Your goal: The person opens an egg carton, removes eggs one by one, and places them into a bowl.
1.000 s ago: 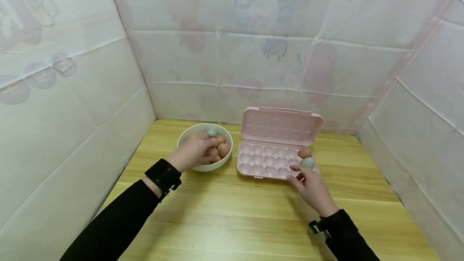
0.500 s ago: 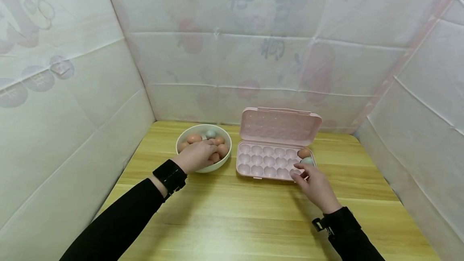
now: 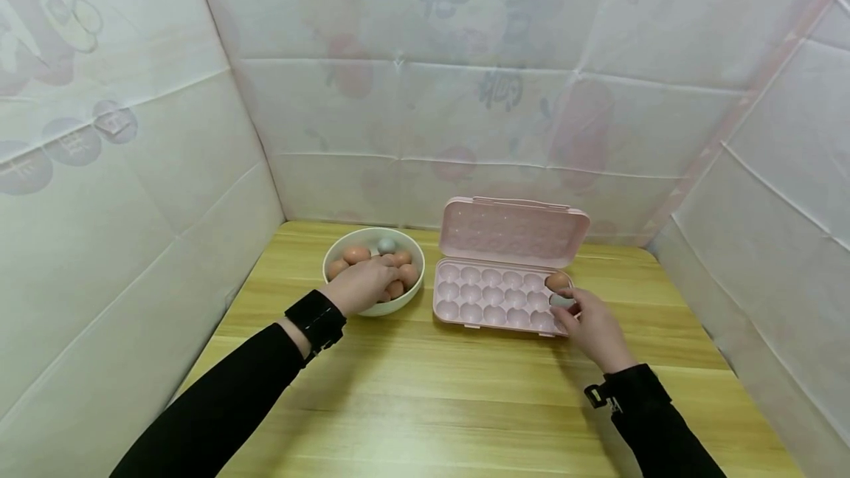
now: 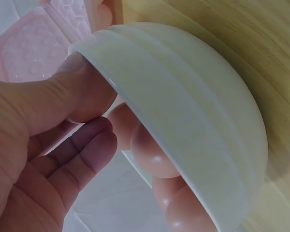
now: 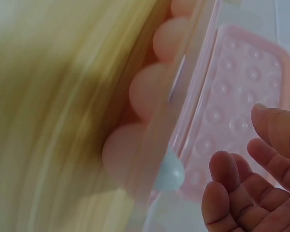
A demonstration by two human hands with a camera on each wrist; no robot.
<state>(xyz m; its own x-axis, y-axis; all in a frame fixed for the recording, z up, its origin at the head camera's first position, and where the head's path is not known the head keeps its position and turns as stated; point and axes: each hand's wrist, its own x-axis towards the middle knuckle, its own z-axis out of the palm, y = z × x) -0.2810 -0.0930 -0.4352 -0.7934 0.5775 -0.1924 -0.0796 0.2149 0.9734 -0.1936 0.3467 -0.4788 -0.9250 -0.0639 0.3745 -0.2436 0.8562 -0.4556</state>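
Observation:
My left hand (image 3: 361,285) reaches into a cream bowl (image 4: 193,87) of eggs. In the left wrist view its thumb lies on a brown egg (image 4: 94,99) at the rim, with fingers curled on the other side. My right hand (image 3: 595,327) is at the right end of an open pink egg carton (image 3: 491,293), thumb and fingers around a pale blue egg (image 3: 561,301) in head view. The right wrist view has these relaxed fingers (image 5: 224,169) spread apart, short of the blue egg (image 5: 170,173). Behind it in the carton sits a brown egg (image 3: 556,282).
Several brown eggs (image 3: 356,254) and a pale blue egg (image 3: 387,245) lie in the bowl. The carton's raised lid (image 3: 514,231) stands near the back wall. White printed sheets (image 3: 425,109) enclose the wooden table (image 3: 425,389) on the visible sides.
My right hand has moved right, from the carton's front cups to the pale blue egg. My left hand has shifted slightly right inside the bowl, then stayed nearly still.

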